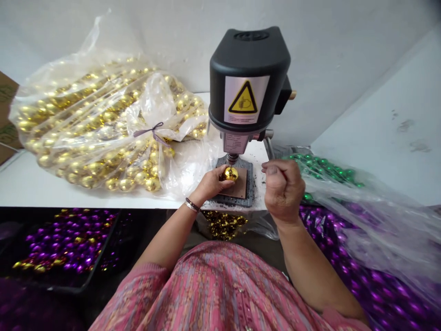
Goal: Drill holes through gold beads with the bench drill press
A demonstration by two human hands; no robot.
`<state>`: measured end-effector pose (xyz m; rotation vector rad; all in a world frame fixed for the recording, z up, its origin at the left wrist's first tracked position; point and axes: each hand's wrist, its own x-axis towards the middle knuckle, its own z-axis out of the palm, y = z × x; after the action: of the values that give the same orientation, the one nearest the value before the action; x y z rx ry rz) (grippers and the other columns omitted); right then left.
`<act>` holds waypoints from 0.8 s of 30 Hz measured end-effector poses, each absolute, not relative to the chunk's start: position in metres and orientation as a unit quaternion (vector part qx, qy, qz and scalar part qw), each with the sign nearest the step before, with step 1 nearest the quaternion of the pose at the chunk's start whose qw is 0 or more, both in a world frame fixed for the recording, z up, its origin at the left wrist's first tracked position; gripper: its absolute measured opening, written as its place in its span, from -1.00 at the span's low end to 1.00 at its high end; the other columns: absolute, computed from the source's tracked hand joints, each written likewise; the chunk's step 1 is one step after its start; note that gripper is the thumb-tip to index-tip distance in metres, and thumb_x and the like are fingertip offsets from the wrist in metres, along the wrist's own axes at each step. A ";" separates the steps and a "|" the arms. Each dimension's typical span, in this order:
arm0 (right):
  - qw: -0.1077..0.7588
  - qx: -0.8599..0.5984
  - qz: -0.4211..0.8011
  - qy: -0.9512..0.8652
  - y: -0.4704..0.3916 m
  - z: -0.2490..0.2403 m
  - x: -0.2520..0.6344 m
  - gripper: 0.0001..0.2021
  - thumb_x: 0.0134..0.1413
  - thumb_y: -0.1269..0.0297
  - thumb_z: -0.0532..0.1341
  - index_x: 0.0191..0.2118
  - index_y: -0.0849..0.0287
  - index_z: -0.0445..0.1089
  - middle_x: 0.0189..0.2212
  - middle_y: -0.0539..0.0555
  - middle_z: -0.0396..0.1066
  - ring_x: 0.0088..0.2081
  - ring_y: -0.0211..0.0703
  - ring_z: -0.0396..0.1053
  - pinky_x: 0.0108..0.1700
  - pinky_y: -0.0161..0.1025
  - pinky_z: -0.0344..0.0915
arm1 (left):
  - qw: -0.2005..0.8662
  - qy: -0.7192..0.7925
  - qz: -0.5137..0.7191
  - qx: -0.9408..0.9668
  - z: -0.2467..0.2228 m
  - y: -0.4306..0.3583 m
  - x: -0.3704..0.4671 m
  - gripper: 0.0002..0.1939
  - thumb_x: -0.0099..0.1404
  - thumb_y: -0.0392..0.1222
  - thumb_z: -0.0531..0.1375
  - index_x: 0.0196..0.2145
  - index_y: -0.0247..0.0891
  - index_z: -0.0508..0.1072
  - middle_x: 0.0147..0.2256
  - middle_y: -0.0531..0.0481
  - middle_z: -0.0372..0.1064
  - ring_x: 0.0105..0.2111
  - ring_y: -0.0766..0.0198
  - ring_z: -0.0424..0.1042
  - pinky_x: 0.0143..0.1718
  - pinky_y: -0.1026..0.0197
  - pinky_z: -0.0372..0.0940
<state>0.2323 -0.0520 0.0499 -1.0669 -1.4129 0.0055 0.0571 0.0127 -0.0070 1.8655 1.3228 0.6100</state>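
My left hand [215, 182] grips a shiny gold ball [231, 173] between thumb and fingers. The ball rests on a brown board [243, 181] that lies on the grey base [250, 184] of a small bench drill press [250, 78]. Directly above, the drill's chuck [232, 158] points down, and its bit meets the top of the ball. To the right of the base, my right hand [283, 188] is raised and closed in a fist. Whatever it may hold is hidden by the fingers.
A tied clear bag of gold balls [86, 133] covers the white table's left side. Dark shavings lie around the base. Below hangs a bag of gold pieces [225, 225]. Purple balls fill a black crate [74, 239] at left; bagged green balls [320, 168] and purple balls [361, 262] are at right.
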 end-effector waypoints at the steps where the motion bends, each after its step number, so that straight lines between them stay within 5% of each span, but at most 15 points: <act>1: 0.637 -0.467 0.005 -0.613 -0.051 0.047 0.233 -0.86 0.21 0.32 0.11 -0.31 0.14 0.41 -0.42 -0.06 0.46 -0.36 -0.38 0.40 -0.27 -0.36 0.31 | 0.380 0.518 0.240 0.728 -0.007 0.013 0.057 -0.44 0.18 -0.17 0.31 0.14 -0.32 0.43 -0.09 -0.08 0.54 -0.14 0.17 0.50 -0.08 0.21 0.33; 12: 0.667 -0.465 0.053 -0.579 -0.042 0.012 0.230 -0.76 0.22 0.17 0.08 -0.28 0.17 0.42 -0.40 0.01 0.49 -0.38 -0.32 0.39 -0.28 -0.27 0.32 | 0.389 0.512 0.272 0.716 -0.019 0.013 0.058 -0.51 0.15 -0.16 0.33 0.06 -0.21 0.48 -0.19 0.03 0.55 -0.22 0.21 0.49 -0.16 0.25 0.33; 18: 0.689 -0.487 0.087 -0.530 -0.037 0.083 0.230 -0.63 0.23 0.05 0.05 -0.43 0.22 0.36 -0.56 -0.05 0.29 -0.49 -0.37 0.27 -0.37 -0.29 0.21 | 0.345 0.539 0.253 0.725 -0.011 0.005 0.063 -0.49 0.14 -0.13 0.33 0.06 -0.23 0.44 -0.17 -0.04 0.53 -0.23 0.16 0.48 -0.18 0.20 0.32; 24: 0.705 -0.533 0.181 -0.432 -0.029 0.132 0.222 -0.67 0.02 0.04 0.14 -0.54 0.21 0.35 -0.65 -0.04 0.24 -0.62 -0.36 0.21 -0.56 -0.29 0.07 | 0.376 0.478 0.219 0.763 -0.004 -0.032 0.044 -0.46 0.15 -0.13 0.34 0.09 -0.27 0.44 -0.09 -0.12 0.53 -0.15 0.11 0.50 -0.11 0.15 0.35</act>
<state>0.2218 -0.0292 0.1320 -1.1842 -0.9593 0.4014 0.0440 -0.0323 -0.0041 1.9529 1.2217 0.5594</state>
